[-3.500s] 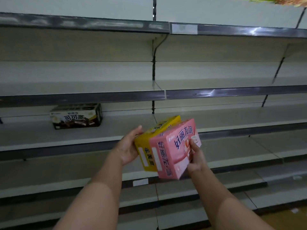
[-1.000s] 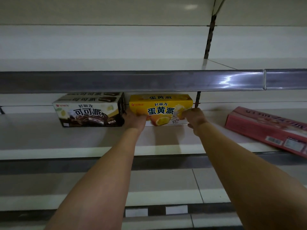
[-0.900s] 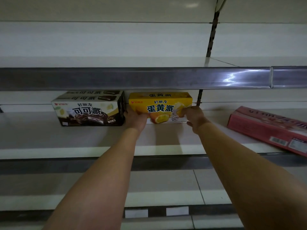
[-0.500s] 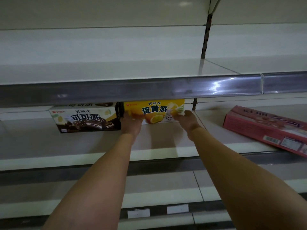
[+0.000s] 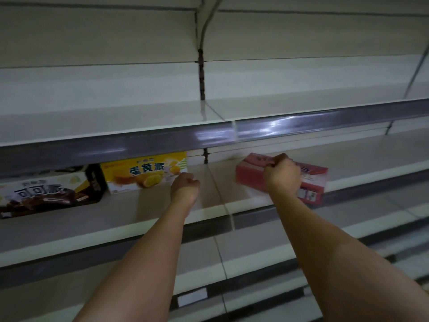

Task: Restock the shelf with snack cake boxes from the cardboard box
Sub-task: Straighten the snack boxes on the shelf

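Pink rectangular cardboard snack cake box (image 5: 311, 180) is lying on the middle white metal shelf (image 5: 209, 205), at about 3 o'clock from centre, sitting at an angle w/ one end near the front lip. Right hand (image 5: 282, 176) is on top of it, fingers curled over the far upper edge, so it's gripping the box. Left hand (image 5: 185, 188) hangs over the shelf around 9 o'clock from the right one, fingers loosely curled, holding nothing, just beside the yellow cardboard snack cake box with the egg-yolk cake picture (image 5: 145, 174) but not touching afaict. That yellow one stands upright facing front, toward the back of the shelf. At its 9 o'clock, right up against it, is a dark brown and cream cardboard cocoa pie box (image 5: 51, 194), also front-facing. Grey plastic price rail (image 5: 162, 140) of the shelf above cuts off the tops of both. Pic's a bit blurry, so small print on the pink box is unreadable.
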The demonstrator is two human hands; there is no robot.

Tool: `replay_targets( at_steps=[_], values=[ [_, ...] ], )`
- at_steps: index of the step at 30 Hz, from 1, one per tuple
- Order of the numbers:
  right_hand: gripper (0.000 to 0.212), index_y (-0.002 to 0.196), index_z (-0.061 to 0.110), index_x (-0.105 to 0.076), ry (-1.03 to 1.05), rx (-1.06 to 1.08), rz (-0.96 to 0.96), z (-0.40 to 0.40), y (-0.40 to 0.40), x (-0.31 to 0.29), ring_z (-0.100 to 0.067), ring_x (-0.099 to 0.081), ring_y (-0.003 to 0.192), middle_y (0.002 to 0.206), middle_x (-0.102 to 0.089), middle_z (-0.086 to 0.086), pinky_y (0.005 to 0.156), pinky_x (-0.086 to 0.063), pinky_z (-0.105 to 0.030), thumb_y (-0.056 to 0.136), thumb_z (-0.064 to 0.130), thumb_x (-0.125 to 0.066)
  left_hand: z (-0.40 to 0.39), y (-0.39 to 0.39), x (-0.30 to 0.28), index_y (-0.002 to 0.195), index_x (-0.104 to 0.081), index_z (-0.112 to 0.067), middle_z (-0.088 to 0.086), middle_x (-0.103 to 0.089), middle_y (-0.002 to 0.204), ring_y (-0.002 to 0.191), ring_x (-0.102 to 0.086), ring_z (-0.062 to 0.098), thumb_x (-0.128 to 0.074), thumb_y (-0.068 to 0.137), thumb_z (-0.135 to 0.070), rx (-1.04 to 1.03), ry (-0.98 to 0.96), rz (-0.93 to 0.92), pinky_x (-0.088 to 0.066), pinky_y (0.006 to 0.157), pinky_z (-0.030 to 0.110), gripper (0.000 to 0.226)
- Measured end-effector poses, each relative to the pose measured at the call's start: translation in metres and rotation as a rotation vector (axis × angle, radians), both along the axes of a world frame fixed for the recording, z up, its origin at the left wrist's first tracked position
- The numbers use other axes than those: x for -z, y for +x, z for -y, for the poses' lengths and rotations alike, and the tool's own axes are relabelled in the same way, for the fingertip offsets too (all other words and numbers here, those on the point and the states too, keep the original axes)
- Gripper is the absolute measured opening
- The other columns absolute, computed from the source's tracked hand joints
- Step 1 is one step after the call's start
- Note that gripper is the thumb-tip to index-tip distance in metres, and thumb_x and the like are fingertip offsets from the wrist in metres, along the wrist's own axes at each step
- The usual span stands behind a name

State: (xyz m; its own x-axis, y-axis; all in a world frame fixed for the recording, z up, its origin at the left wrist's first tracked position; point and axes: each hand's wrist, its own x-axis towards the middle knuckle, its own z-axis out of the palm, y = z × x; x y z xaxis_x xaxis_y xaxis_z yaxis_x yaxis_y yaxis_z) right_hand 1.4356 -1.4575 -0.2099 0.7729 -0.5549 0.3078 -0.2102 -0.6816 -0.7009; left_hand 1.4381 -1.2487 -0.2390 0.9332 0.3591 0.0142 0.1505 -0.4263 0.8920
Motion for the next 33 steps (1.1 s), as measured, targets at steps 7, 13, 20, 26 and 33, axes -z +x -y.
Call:
replay_targets(
  at_steps=[7,13,20,26,33],
  values=[
    [0.046,0.128,0.007,-0.040,-0.011,0.224,-0.155,0.088,-0.012,0.009,-0.033,-0.039,0.122,0.135,-0.045,-0.016,0.097,-0.033,-0.042,0.091,0.031,-0.051,0.110,-0.010,0.006,0.120,-0.057,-0.010,0.011,-0.058,0.125,0.112,-0.056,0.028,-0.056,0.092,-0.014,0.119,-0.024,0.001,-0.045,0.092,0.031,0.028],
    [0.050,0.122,0.005,-0.042,0.670,0.128,-0.238,0.121,0.003,0.030,-0.027,-0.057,0.091,0.121,-0.044,-0.015,0.073,-0.052,-0.036,0.094,0.045,-0.048,0.126,-0.001,0.000,0.135,-0.044,-0.009,0.017,-0.047,0.136,0.119,-0.051,0.034,-0.054,0.096,-0.025,0.040,0.036,-0.008,-0.044,0.096,0.037,0.044],
    [0.036,0.099,0.004,-0.058,0.615,-0.061,-0.222,0.141,0.018,0.032,-0.031,-0.067,0.080,0.096,-0.067,-0.017,0.079,-0.057,-0.044,0.096,0.037,-0.043,0.126,0.027,0.010,0.154,0.004,-0.022,0.007,-0.005,0.161,0.146,-0.010,0.034,-0.030,0.097,-0.057,0.106,0.141,-0.238,-0.017,0.118,0.050,0.075],
    [0.012,0.103,0.009,-0.058,0.642,-0.275,-0.232,0.143,0.036,0.014,-0.025,-0.062,0.081,0.099,-0.065,-0.010,0.066,-0.052,-0.032,0.094,0.013,-0.053,0.130,0.044,0.014,0.129,-0.044,-0.018,0.012,-0.044,0.138,0.121,-0.046,0.030,-0.030,0.100,-0.051,0.104,-0.032,-0.123,-0.037,0.102,0.043,0.046],
    [0.026,0.111,0.015,-0.061,0.255,-0.387,-0.191,0.111,0.050,0.013,-0.028,-0.063,0.096,0.111,-0.066,-0.011,0.089,-0.052,-0.041,0.100,0.028,-0.041,0.093,0.047,0.021,0.109,-0.057,-0.018,0.007,-0.061,0.115,0.102,-0.059,0.029,-0.065,0.086,-0.017,-0.116,0.079,-0.062,-0.052,0.088,0.038,0.025]
  ],
)
